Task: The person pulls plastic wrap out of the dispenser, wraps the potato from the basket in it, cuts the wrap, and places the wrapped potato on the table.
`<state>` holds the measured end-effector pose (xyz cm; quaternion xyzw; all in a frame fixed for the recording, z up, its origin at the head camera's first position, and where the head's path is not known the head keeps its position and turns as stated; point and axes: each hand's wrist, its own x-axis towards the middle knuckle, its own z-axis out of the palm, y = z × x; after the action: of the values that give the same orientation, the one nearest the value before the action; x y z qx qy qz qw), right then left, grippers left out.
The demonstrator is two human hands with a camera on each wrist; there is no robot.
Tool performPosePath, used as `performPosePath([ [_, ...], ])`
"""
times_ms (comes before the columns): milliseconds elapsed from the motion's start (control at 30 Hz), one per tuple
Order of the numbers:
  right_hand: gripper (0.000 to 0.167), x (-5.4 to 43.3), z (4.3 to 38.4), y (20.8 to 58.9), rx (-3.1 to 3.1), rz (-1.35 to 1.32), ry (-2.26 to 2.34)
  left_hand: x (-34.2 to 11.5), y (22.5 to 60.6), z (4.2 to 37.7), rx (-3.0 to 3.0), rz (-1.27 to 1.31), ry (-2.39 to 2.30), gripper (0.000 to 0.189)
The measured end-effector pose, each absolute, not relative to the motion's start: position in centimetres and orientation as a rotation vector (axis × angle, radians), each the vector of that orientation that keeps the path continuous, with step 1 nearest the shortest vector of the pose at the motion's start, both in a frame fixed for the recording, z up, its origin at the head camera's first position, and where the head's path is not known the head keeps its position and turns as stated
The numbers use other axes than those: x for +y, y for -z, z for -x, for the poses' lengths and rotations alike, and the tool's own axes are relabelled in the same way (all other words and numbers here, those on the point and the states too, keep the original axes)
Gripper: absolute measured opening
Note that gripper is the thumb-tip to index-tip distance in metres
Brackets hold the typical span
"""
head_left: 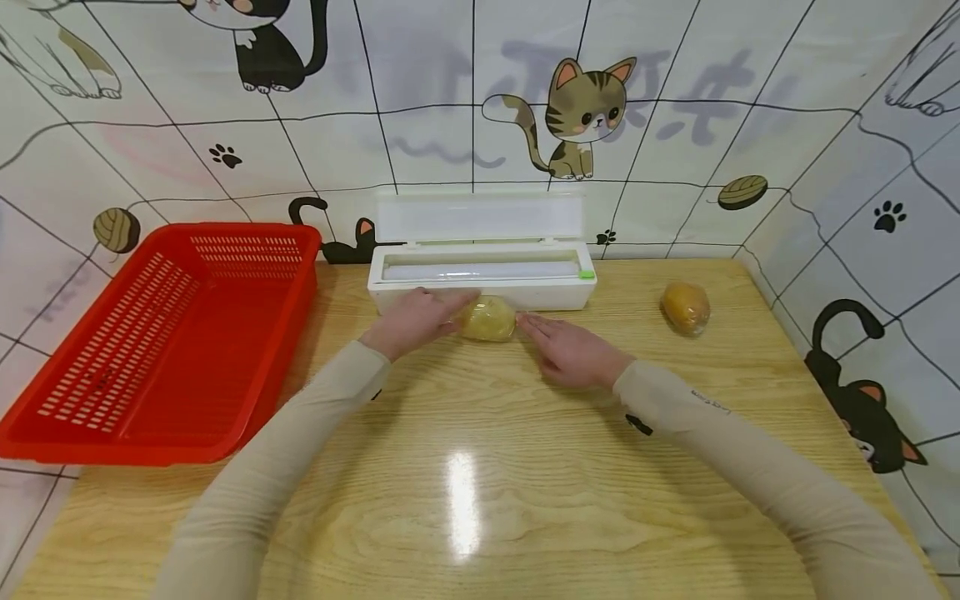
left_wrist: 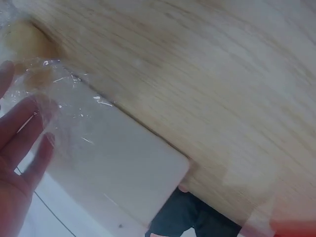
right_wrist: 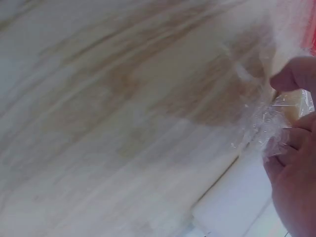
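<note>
A yellow, potato-like lump (head_left: 487, 320) in clear cling film lies on the table, against the front of the white film dispenser box (head_left: 480, 293). My left hand (head_left: 420, 321) is at its left, the index finger reaching along its top edge. In the left wrist view, loose cling film (left_wrist: 74, 106) spreads over the fingers and the box front. My right hand (head_left: 573, 350) touches the lump's right side, fingers extended. Crinkled cling film (right_wrist: 266, 126) lies against those fingertips in the right wrist view, the thumb apart from them.
The dispenser's clear lid (head_left: 480, 218) stands raised at the back, over a film roll (head_left: 480, 271). A red plastic basket (head_left: 202, 358) sits at the left. At the right, a wrapped orange-yellow round item (head_left: 686, 307) lies on the wooden table (head_left: 555, 500). A cat-patterned sheet (head_left: 435, 142) covers the wall behind.
</note>
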<state>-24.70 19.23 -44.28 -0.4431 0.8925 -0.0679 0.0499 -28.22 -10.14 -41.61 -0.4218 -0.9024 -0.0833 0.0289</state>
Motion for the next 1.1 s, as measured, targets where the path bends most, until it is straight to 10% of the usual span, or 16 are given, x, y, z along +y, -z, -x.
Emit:
performPosePath([
  [233,0.075,19.4,24.8,43.4,2.598,1.221,0.388,-9.9,41.5,27.9,-2.789,1.333,0.268,0.050],
  [500,0.027,18.8,26.2,41.2,2.705,0.865,1.077,-9.8,40.6,27.2,-2.860,1.374,0.362,0.045],
  [800,0.072,14.9,26.2,41.9,2.707,0.912,0.510,-11.0,39.8,26.0,-2.924,1.515,0.429,0.037],
  [1100,0.058,12.5,23.4,43.1,2.922,1.006,0.132,-11.1,39.8,23.7,-2.893,1.391,0.670,0.009],
])
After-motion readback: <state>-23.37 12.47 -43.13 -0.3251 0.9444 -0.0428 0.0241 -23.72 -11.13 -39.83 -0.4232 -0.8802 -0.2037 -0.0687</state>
